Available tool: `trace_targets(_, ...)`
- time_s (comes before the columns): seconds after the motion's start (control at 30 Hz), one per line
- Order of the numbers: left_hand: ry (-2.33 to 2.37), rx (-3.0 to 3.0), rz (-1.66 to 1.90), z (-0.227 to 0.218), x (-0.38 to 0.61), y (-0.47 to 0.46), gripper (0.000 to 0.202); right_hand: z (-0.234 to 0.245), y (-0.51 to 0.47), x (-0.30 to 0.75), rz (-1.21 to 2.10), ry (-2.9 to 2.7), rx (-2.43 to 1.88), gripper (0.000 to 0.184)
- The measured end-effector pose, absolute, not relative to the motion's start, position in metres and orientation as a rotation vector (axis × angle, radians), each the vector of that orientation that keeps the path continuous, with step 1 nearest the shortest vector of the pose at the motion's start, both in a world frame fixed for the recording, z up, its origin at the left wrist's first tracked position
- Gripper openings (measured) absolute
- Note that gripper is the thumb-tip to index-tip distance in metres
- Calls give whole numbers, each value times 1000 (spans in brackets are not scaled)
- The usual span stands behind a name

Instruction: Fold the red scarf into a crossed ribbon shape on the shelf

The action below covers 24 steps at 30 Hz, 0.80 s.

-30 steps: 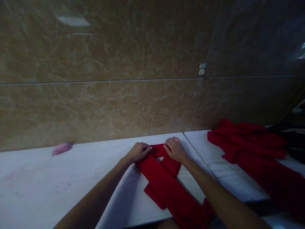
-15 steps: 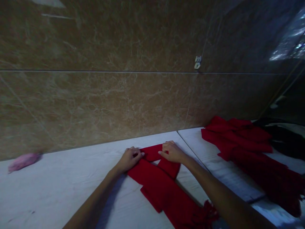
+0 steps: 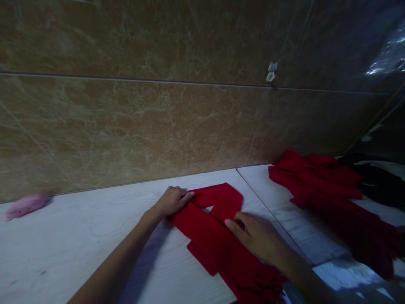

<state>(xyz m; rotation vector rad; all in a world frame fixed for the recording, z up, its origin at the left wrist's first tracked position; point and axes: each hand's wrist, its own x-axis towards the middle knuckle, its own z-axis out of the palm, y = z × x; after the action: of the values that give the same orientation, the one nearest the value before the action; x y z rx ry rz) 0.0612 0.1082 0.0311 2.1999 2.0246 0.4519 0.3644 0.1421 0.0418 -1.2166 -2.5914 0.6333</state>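
A red scarf (image 3: 218,245) with a fringed end lies folded on the white surface, its strips crossing around a small gap. My left hand (image 3: 172,200) is closed on the scarf's upper left fold, the thumb lying over the cloth. Lower down, my right hand (image 3: 253,236) is over the scarf's right edge with the thumb and curled fingers apart; nothing shows between them. The upper right corner of the scarf makes an angled fold that no hand touches.
Another red fabric piece (image 3: 316,181) lies crumpled on the right, beside a black item (image 3: 382,185). A pink object (image 3: 28,206) rests far left by the brown tiled wall (image 3: 158,126). A small white fixture (image 3: 271,71) is on the wall. A seam crosses the white surface (image 3: 104,228).
My right hand has left the upper right fold and moved down toward me along the scarf, its fingers loosened. My left hand keeps its hold. The view has shifted slightly.
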Motion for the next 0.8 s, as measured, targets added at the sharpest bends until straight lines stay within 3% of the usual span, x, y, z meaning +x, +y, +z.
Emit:
trace_targets(0.23, 1833, 2272, 423, 40, 82, 117, 57, 33, 109, 370, 1059, -2466, -1272, 28)
trace_targets(0.43, 1851, 2068, 303, 40, 73, 124, 69, 43, 111, 371, 2081, -1806, -923, 57)
trace_targets(0.8, 1745, 2228, 281, 38, 69, 118, 61, 16, 107, 379, 1986, -1885, -1063, 59)
